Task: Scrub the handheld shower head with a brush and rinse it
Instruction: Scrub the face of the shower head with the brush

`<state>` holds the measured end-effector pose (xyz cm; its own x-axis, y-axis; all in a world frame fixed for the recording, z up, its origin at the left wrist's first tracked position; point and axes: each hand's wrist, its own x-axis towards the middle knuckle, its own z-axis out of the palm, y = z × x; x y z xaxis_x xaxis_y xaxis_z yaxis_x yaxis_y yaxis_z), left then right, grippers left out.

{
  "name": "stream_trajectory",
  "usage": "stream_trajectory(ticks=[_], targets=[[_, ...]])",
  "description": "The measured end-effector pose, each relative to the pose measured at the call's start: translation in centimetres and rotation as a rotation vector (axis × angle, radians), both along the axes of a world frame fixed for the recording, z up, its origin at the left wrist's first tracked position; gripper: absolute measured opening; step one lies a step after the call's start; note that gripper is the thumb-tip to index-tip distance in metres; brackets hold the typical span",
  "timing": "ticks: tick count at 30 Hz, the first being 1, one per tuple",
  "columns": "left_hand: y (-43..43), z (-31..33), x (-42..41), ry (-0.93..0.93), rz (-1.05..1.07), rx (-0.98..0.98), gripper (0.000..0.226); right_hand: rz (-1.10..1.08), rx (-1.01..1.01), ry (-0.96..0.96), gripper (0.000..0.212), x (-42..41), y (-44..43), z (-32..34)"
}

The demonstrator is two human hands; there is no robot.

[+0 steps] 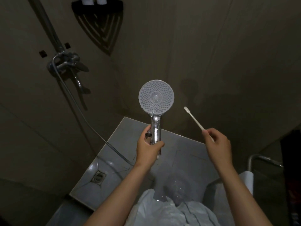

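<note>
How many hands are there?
2. The left hand grips the shower head by its handle at the centre. The right hand, to its right, pinches a thin white brush. Neither is hidden.

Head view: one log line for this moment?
left hand: grips shower head by handle | right hand: pinches brush | contact: none, brush apart from shower head | face: toward camera

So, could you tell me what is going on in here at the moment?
A person is at work on a shower head. The left hand grips it by the chrome handle, its nozzle face turned toward the camera. The right hand pinches a thin white brush, held out to the side and not touching the head.
</note>
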<state>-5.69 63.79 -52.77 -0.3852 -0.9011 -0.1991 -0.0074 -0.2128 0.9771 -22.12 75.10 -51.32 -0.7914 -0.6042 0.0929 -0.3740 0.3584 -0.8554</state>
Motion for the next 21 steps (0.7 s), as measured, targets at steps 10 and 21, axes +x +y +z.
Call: stream_trajectory(ticks=[10,21], targets=[[1.1,-0.4,-0.2,-0.039,-0.076,-0.005,0.075,0.185,0.093,0.044,0.025,0.8,-2.5,0.0],[0.8,-0.6,0.3,-0.049,-0.066,-0.007,0.072,0.297,0.091,-0.091,0.024,-0.9,-0.5,-0.1]])
